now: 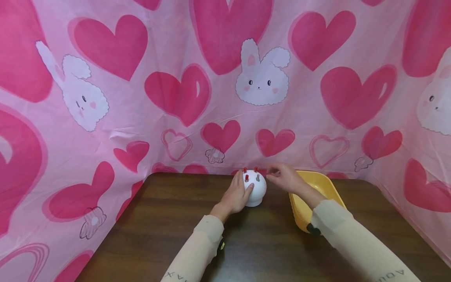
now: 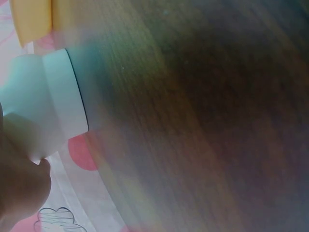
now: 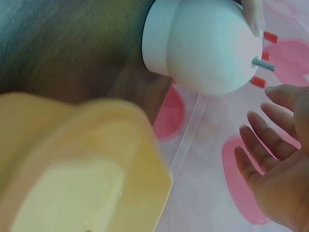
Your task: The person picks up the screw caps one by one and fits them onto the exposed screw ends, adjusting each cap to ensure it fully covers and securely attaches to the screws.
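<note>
A white ball-shaped stand (image 1: pixel 256 191) with a flat base sits on the table. Metal screws stick up from its top; three wear red caps (image 3: pixel 259 82) and one bare screw (image 3: pixel 263 64) shows its thread. My left hand (image 1: pixel 235 196) grips the stand from the left, thumb across its front; part of that hand (image 2: pixel 24 188) shows in the left wrist view. Just right of the stand's top is my right hand (image 1: pixel 284 178). In the right wrist view its fingers (image 3: pixel 263 137) are spread and loosely bent, with nothing visible between them, close to a red cap.
A yellow plastic bin (image 1: pixel 299 213) stands on the table at the right, under my right forearm. At its bottom edge in the right wrist view a tiny red thing (image 3: pixel 89 231) shows. Behind the dark wooden table (image 1: pixel 169 223) hangs a pink cloth (image 1: pixel 225 109) with hearts and rabbits.
</note>
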Available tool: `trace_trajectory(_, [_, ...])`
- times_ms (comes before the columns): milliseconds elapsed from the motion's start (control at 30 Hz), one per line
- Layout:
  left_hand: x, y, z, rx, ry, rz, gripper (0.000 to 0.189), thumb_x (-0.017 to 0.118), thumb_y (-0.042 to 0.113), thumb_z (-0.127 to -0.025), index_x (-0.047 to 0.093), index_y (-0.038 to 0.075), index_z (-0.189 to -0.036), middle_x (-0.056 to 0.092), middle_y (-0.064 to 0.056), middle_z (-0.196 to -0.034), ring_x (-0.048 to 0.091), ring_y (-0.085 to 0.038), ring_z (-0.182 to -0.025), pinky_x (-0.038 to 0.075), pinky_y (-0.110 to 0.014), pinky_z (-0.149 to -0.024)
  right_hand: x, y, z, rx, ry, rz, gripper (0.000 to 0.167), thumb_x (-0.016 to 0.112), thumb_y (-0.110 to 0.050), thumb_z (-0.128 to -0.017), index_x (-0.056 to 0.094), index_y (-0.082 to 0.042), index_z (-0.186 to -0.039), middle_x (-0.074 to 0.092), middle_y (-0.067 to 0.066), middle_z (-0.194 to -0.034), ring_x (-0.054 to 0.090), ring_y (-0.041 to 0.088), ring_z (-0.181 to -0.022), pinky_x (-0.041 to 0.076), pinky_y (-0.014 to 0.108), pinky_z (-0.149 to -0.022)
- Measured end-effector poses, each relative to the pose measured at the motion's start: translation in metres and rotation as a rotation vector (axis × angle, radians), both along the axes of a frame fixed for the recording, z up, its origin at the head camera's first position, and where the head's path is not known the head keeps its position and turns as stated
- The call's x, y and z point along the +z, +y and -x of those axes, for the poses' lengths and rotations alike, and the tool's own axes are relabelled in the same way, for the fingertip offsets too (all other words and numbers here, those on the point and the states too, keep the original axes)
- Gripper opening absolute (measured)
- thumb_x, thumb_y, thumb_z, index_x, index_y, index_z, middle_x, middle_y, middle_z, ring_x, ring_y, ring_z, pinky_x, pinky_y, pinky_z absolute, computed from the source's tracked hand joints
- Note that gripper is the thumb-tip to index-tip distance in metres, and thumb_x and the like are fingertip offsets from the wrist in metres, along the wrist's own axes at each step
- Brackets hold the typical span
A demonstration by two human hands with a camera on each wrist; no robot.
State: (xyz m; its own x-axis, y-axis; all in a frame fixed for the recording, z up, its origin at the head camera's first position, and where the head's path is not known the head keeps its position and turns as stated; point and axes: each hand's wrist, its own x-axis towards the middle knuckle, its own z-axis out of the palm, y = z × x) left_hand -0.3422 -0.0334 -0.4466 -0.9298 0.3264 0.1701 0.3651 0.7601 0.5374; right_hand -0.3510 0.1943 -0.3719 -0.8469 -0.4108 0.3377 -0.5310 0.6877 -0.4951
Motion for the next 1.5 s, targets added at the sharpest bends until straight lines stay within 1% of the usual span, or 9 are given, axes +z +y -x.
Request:
trace_trajectory(200, [0.002,-0.001,-0.003,-0.001,0.002,-0.006,0.085,0.038,0.055,-0.106,0.004,0.002,-0.163,0.011,-0.016,-0.170,0.016,-0.032,-0.156,0.028,-0.046,-0.121,0.002,0.013,0.000,-0.001,-0.002,-0.078,0.013,0.074,-0.013,-0.092,0.071,-0.008,-0.103,0.069,0.006,-0.097,0.068,0.027,-0.095,0.060,0.047,-0.085])
trace_trajectory(433, [0.002,-0.002,-0.003,0.004,0.000,0.004,0.085,0.037,0.055,-0.106,0.004,0.002,-0.163,0.011,-0.017,-0.170,0.015,-0.032,-0.156,0.027,-0.045,-0.122,0.003,0.030,0.000,0.002,0.006,-0.181,0.015,0.073,-0.011,-0.090,0.072,-0.005,-0.104,0.070,0.009,-0.099,0.065,0.031,-0.095,0.057,0.052,-0.088])
trace_trajectory(600, [0.002,-0.003,-0.002,0.002,0.001,0.014,0.086,0.035,0.057,-0.106,0.002,0.003,-0.163,0.009,-0.016,-0.170,0.013,-0.031,-0.157,0.024,-0.044,-0.123,-0.001,0.045,0.006,0.026,0.082,-0.203,0.014,0.071,-0.005,-0.087,0.071,0.003,-0.098,0.071,0.016,-0.095,0.066,0.038,-0.091,0.056,0.054,-0.085])
trace_trajectory(700, [0.001,-0.003,-0.001,0.000,0.004,0.007,0.086,0.036,0.057,-0.106,0.003,0.003,-0.163,0.009,-0.016,-0.170,0.013,-0.031,-0.157,0.025,-0.045,-0.123,-0.004,0.053,0.010,0.039,0.099,-0.207,0.012,0.071,-0.002,-0.085,0.069,0.005,-0.095,0.070,0.020,-0.094,0.066,0.040,-0.088,0.056,0.055,-0.084])
trace_trajectory(800, [0.000,-0.003,0.000,0.002,-0.005,-0.001,0.086,0.037,0.058,-0.106,0.003,0.004,-0.163,0.010,-0.015,-0.170,0.014,-0.031,-0.157,0.027,-0.046,-0.122,-0.006,0.060,0.011,0.036,0.066,-0.215,0.015,0.071,0.000,-0.085,0.069,0.006,-0.099,0.070,0.020,-0.096,0.066,0.041,-0.090,0.056,0.057,-0.086])
trace_trajectory(967, [-0.002,-0.002,0.000,0.005,-0.023,-0.004,0.087,0.039,0.058,-0.105,0.002,0.005,-0.164,0.009,-0.014,-0.170,0.014,-0.030,-0.157,0.028,-0.046,-0.122,-0.011,0.071,0.014,0.019,0.015,-0.244,0.021,0.070,0.001,-0.086,0.069,0.008,-0.106,0.070,0.023,-0.101,0.065,0.044,-0.097,0.053,0.061,-0.090])
trace_trajectory(1133, [-0.003,-0.002,-0.001,0.008,-0.020,0.001,0.087,0.039,0.057,-0.105,0.002,0.005,-0.164,0.010,-0.014,-0.170,0.015,-0.030,-0.157,0.028,-0.046,-0.121,-0.014,0.079,0.018,0.019,0.007,-0.290,0.022,0.071,0.001,-0.084,0.068,0.009,-0.104,0.070,0.023,-0.101,0.065,0.045,-0.099,0.051,0.062,-0.092])
trace_trajectory(1333, [-0.001,-0.002,-0.001,0.006,0.011,-0.007,0.085,0.038,0.056,-0.106,0.004,0.004,-0.163,0.011,-0.015,-0.170,0.016,-0.030,-0.156,0.029,-0.046,-0.121,-0.015,0.089,0.023,0.001,0.001,-0.355,0.023,0.071,0.002,-0.082,0.068,0.010,-0.103,0.071,0.023,-0.100,0.066,0.046,-0.101,0.051,0.061,-0.094])
trace_trajectory(1500, [0.000,0.000,0.000,0.002,0.022,0.015,0.084,0.035,0.056,-0.107,0.003,0.002,-0.163,0.010,-0.016,-0.170,0.015,-0.030,-0.157,0.027,-0.045,-0.122,-0.017,0.098,0.027,-0.030,-0.058,-0.391,0.024,0.070,0.002,-0.079,0.067,0.010,-0.100,0.070,0.023,-0.098,0.066,0.043,-0.098,0.053,0.059,-0.091])
